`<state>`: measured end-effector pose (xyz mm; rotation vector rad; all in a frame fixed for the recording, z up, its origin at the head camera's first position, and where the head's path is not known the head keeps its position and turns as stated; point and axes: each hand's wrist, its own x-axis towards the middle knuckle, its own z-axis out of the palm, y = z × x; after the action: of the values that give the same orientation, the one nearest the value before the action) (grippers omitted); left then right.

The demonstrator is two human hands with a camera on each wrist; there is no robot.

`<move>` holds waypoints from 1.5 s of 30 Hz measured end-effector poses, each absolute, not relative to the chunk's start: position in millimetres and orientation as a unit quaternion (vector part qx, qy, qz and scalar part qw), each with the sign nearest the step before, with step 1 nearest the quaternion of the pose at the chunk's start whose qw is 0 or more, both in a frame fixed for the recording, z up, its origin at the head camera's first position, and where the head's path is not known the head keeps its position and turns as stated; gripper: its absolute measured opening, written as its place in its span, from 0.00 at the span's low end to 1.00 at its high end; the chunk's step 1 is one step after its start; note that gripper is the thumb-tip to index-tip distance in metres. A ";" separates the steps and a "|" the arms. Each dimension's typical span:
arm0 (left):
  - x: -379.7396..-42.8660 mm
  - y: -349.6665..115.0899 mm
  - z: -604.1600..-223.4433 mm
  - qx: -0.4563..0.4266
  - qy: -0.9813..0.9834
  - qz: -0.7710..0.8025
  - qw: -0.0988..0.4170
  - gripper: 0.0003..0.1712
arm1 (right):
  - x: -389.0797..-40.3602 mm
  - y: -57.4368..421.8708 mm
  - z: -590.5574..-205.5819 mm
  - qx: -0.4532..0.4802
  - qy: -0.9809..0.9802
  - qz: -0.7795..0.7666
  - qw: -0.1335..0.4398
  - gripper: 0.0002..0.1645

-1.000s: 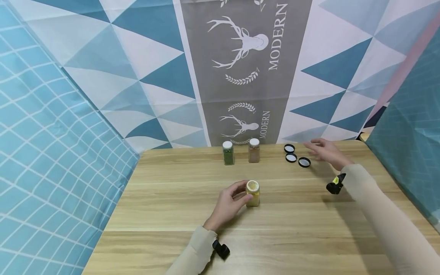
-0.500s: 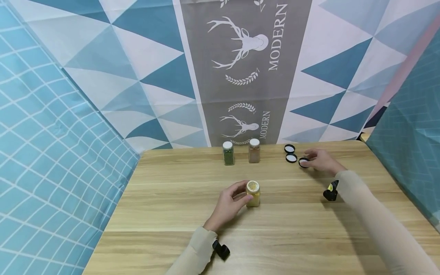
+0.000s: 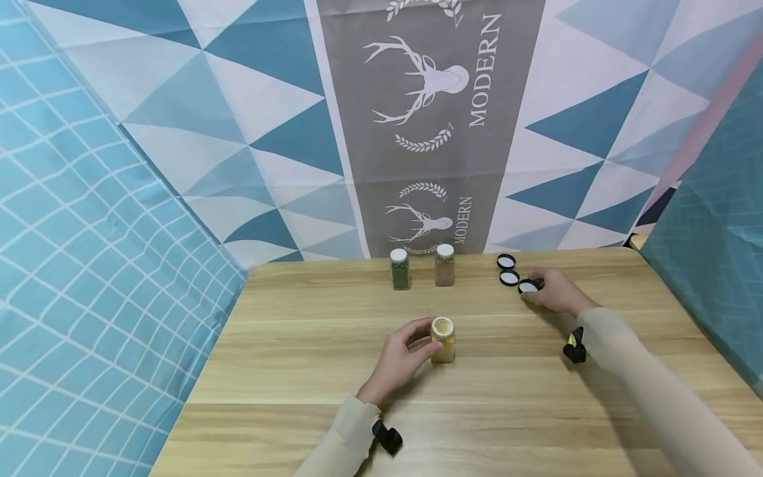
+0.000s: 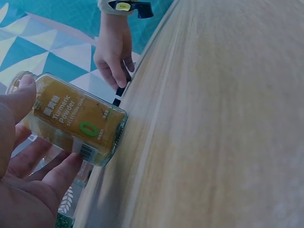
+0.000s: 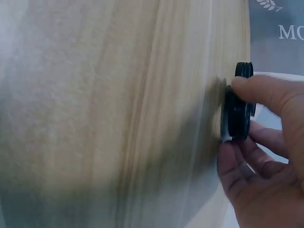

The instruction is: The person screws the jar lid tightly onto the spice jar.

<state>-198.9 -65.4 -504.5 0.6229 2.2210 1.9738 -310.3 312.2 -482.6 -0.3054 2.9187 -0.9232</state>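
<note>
Turmeric jar (image 4: 73, 114) is gripped by left hand (image 3: 398, 361), black lid (image 3: 527, 286) pinched by right hand (image 3: 557, 292).

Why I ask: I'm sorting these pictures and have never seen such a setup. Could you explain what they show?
No machine here: these are a person's bare left hand and right hand at a pale wooden table. The wide view comes from a camera worn on the head; the two tilted close views come from black cameras on the wrists. The left hand holds a square glass jar of yellow turmeric powder upright. The right hand grips a round black cap with a white inside; two similar black caps lie just beyond. Farther back stand a white-topped glass jar of green contents and a white-topped glass jar of brownish contents.
</note>
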 end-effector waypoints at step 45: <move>-200.8 -64.8 -506.8 0.203 0.726 0.655 0.057 0.26 | -259.1 312.4 -452.6 -0.025 0.863 -0.502 -0.056 0.41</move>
<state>-200.8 -64.8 -506.8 0.6143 2.2004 1.9858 -259.1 312.4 -452.6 -0.0818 2.8119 -1.6367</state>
